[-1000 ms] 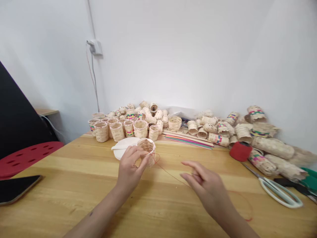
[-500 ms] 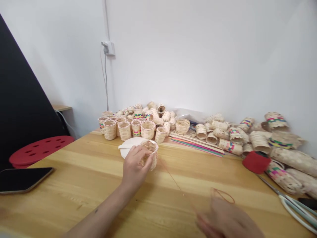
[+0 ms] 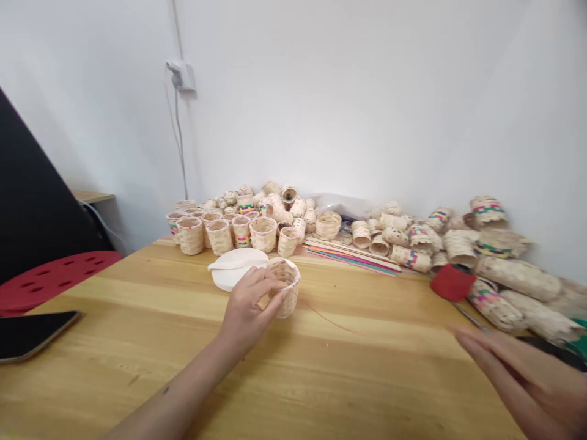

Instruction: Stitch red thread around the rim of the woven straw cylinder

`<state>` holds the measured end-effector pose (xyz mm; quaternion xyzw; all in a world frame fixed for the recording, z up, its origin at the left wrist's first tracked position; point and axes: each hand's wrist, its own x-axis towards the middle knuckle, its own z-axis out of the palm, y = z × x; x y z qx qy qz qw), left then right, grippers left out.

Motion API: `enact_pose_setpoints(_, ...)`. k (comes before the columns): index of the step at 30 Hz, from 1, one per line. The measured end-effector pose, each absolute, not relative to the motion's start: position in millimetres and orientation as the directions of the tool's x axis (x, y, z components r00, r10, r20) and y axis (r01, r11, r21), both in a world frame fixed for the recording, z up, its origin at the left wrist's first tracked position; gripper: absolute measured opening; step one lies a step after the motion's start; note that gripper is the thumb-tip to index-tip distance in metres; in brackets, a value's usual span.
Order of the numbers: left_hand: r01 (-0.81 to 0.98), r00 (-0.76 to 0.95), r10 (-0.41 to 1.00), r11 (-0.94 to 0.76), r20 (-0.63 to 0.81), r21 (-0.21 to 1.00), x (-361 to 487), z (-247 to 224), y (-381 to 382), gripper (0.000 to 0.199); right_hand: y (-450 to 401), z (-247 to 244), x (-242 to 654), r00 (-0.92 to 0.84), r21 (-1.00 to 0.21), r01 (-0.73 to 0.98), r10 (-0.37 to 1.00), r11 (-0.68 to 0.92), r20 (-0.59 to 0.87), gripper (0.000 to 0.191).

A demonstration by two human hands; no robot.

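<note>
The left hand grips a small woven basket on the surface, fingers closed around it. The right hand, at four o'clock, draws red thread taut; its fingers' hold cannot be told. Rim stitching looks partway done.

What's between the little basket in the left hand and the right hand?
In the head view, only a red thread over bare table runs from the basket toward the right hand.

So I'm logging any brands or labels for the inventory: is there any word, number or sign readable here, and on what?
None: no readable text anywhere.
The phone screen is dark and blank.
The woven baskets carry only coloured bands, no lettering.
The small basket in the left hand and the red spool show no label.
</note>
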<state>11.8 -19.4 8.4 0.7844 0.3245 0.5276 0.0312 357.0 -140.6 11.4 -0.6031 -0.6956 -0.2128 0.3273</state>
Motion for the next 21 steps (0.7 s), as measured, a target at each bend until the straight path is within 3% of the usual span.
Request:
enact_pose_setpoints(3,0.428,0.326,0.49,-0.839,0.808,0.336,19.0,5.7,-25.7,0.008,-124.1,42.3,343.9,-0.007,-0.025,0.999,0.664,0.039,0.748,0.05)
enact_pose_setpoints(5,0.408,0.349,0.47,-0.855,0.81,0.32,22.3,3.2,-28.6,0.014,-114.4,54.6,316.1,-0.052,-0.05,0.988,0.635,0.143,0.771,0.047)
enact_pose_setpoints(7,0.403,0.356,0.466,-0.859,0.81,0.317,23.9,1.2,-30.4,0.016,-105.1,57.4,283.5,-0.169,-0.069,0.935,0.607,0.349,0.776,0.032)
enact_pose_setpoints(11,0.397,0.373,0.452,-0.867,0.81,0.301,24.6,0.7,-33.0,0.012,-85.2,45.3,236.1,-0.412,-0.117,0.727,0.566,0.677,0.714,0.018)
enact_pose_setpoints(17,0.359,0.426,0.425,-0.89,0.799,0.282,25.6,3.9,-36.6,0.005,-57.3,23.8,224.2,-0.539,-0.232,0.61,0.61,0.758,0.581,0.022)
enact_pose_setpoints(21,0.33,0.401,0.422,-0.894,0.813,0.302,21.1,6.8,-35.8,0.02,-48.1,8.4,230.5,-0.558,-0.267,0.612,0.645,0.745,0.522,0.023)
